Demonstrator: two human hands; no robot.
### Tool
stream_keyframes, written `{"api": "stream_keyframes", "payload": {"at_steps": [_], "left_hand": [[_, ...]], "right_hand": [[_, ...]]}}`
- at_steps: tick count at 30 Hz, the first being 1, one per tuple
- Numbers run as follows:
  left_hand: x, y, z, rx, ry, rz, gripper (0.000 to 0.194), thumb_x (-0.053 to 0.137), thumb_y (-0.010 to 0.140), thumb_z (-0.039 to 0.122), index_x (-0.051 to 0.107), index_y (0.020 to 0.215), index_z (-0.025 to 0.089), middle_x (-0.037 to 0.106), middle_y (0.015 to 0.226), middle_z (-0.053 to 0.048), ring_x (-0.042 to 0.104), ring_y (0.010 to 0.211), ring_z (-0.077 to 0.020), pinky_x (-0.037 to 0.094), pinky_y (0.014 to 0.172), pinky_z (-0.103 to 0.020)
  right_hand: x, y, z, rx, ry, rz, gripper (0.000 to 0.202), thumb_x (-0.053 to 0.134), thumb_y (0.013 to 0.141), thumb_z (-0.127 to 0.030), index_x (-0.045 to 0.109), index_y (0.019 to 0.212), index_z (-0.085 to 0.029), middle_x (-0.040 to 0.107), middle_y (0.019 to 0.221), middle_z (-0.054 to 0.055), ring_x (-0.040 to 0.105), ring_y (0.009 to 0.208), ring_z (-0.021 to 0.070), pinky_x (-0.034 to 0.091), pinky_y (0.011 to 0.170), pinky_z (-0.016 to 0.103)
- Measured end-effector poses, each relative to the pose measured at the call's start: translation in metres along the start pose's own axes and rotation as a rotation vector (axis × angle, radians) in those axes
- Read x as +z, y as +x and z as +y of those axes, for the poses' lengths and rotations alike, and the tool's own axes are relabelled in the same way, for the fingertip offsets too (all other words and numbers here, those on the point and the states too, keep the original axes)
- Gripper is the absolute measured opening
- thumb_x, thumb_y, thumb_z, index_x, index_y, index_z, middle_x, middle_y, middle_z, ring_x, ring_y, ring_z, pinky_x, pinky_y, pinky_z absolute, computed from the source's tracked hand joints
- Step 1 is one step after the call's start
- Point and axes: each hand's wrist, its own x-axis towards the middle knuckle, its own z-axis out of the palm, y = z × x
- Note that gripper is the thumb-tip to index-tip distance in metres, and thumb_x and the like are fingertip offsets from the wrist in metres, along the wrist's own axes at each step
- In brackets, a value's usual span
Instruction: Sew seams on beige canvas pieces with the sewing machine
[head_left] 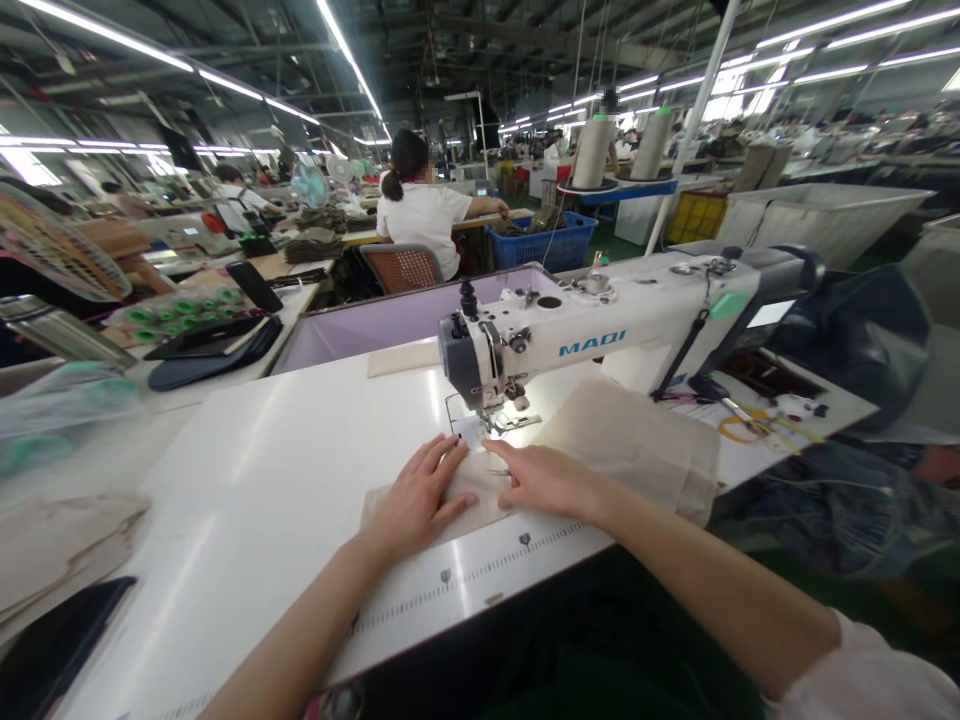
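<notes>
My left hand [421, 497] lies flat on a piece of cream fabric [480, 492], fingers spread and fingertips close to the presser foot. My right hand [551, 482] is curled around a small metal tool with thin points [498, 472], perhaps thread snips; most of it is hidden in the palm. Its index finger stretches toward the needle area. Both hands are just in front of the white sewing machine [592, 335] marked MAQI, whose lamp lights the needle area. A larger cream cloth [626, 440] is spread under the machine arm, right of the needle.
Yellow-handled scissors [742, 430] lie at the table's right end. A strip of cream fabric [403, 360] rests behind the machine head. More cream pieces [60, 550] are stacked at left. Beyond the table is a lilac bin [337, 335]; a co-worker in white [420, 215] sits farther back.
</notes>
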Motion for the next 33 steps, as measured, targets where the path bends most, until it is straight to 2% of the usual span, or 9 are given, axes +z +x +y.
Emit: {"api": "stream_keyframes", "payload": {"at_steps": [2, 3, 6, 7, 9, 13, 18, 22, 33], "left_hand": [[-0.001, -0.001, -0.002, 0.009, 0.023, 0.015, 0.066, 0.047, 0.099, 0.057, 0.036, 0.154, 0.021, 0.044, 0.156, -0.014, 0.037, 0.146, -0.0313, 0.038, 0.117, -0.053], [-0.002, -0.001, -0.001, 0.016, 0.046, 0.029, 0.068, 0.048, 0.099, 0.058, 0.036, 0.155, 0.020, 0.043, 0.157, -0.014, 0.037, 0.147, -0.0321, 0.038, 0.117, -0.054], [-0.003, -0.004, 0.010, 0.078, 0.123, 0.064, 0.058, 0.045, 0.103, 0.049, 0.038, 0.154, 0.022, 0.043, 0.158, -0.011, 0.034, 0.148, -0.0321, 0.035, 0.119, -0.057], [-0.002, -0.005, 0.018, 0.110, 0.138, 0.061, 0.051, 0.043, 0.105, 0.041, 0.040, 0.152, 0.023, 0.045, 0.157, -0.009, 0.034, 0.149, -0.0303, 0.034, 0.120, -0.056], [0.002, -0.007, 0.035, 0.146, 0.128, 0.051, 0.045, 0.041, 0.105, 0.031, 0.045, 0.149, 0.024, 0.049, 0.154, -0.006, 0.040, 0.146, -0.0263, 0.039, 0.118, -0.049], [0.013, -0.001, 0.057, 0.060, 0.065, 0.065, 0.051, 0.054, 0.100, 0.040, 0.048, 0.146, 0.020, 0.057, 0.145, -0.010, 0.051, 0.135, -0.0284, 0.045, 0.114, -0.050], [0.010, 0.020, 0.044, 0.023, -0.011, 0.079, 0.048, 0.055, 0.099, 0.041, 0.052, 0.144, 0.023, 0.057, 0.142, -0.011, 0.052, 0.132, -0.0284, 0.048, 0.111, -0.048], [0.005, 0.033, 0.032, 0.033, -0.047, 0.059, 0.045, 0.055, 0.099, 0.040, 0.055, 0.141, 0.023, 0.057, 0.141, -0.012, 0.053, 0.131, -0.0283, 0.048, 0.111, -0.047], [0.014, 0.039, 0.029, -0.013, 0.002, 0.079, 0.047, 0.057, 0.098, 0.040, 0.056, 0.141, 0.022, 0.056, 0.142, -0.014, 0.052, 0.132, -0.0317, 0.048, 0.109, -0.052]], "right_hand": [[0.003, -0.004, 0.003, -0.012, -0.061, 0.087, 0.078, 0.077, 0.080, -0.034, 0.044, 0.149, -0.020, 0.070, 0.114, 0.010, 0.067, 0.094, 0.0269, 0.045, 0.079, 0.031], [0.006, -0.007, 0.005, -0.042, -0.091, 0.129, 0.068, 0.077, 0.081, -0.036, 0.052, 0.142, -0.020, 0.067, 0.119, 0.011, 0.067, 0.094, 0.0262, 0.046, 0.079, 0.031], [0.019, -0.018, 0.016, -0.238, -0.160, 0.170, 0.021, 0.063, 0.095, -0.032, 0.068, 0.110, -0.020, 0.064, 0.124, 0.008, 0.067, 0.089, 0.0200, 0.047, 0.078, 0.029], [0.023, -0.022, 0.020, -0.319, -0.168, 0.149, 0.017, 0.055, 0.099, -0.026, 0.069, 0.105, -0.020, 0.065, 0.121, 0.006, 0.066, 0.090, 0.0185, 0.047, 0.080, 0.028], [0.031, -0.028, 0.028, -0.390, -0.153, 0.145, 0.020, 0.050, 0.101, -0.021, 0.069, 0.103, -0.020, 0.068, 0.115, 0.005, 0.066, 0.093, 0.0182, 0.048, 0.082, 0.027], [0.039, -0.033, 0.037, -0.412, -0.154, 0.182, 0.024, 0.046, 0.103, -0.025, 0.069, 0.110, -0.020, 0.069, 0.118, 0.006, 0.065, 0.101, 0.0207, 0.049, 0.086, 0.029], [0.035, -0.020, 0.037, -0.339, -0.171, 0.230, 0.023, 0.049, 0.102, -0.026, 0.068, 0.115, -0.022, 0.066, 0.126, 0.006, 0.067, 0.099, 0.0205, 0.049, 0.085, 0.029], [0.031, -0.009, 0.034, -0.275, -0.142, 0.280, 0.022, 0.048, 0.103, -0.031, 0.067, 0.109, -0.021, 0.069, 0.112, 0.005, 0.067, 0.094, 0.0207, 0.048, 0.083, 0.029], [0.036, -0.008, 0.036, -0.245, -0.127, 0.298, 0.013, 0.056, 0.097, -0.026, 0.063, 0.107, -0.021, 0.069, 0.111, 0.004, 0.067, 0.093, 0.0209, 0.046, 0.079, 0.028]]}}
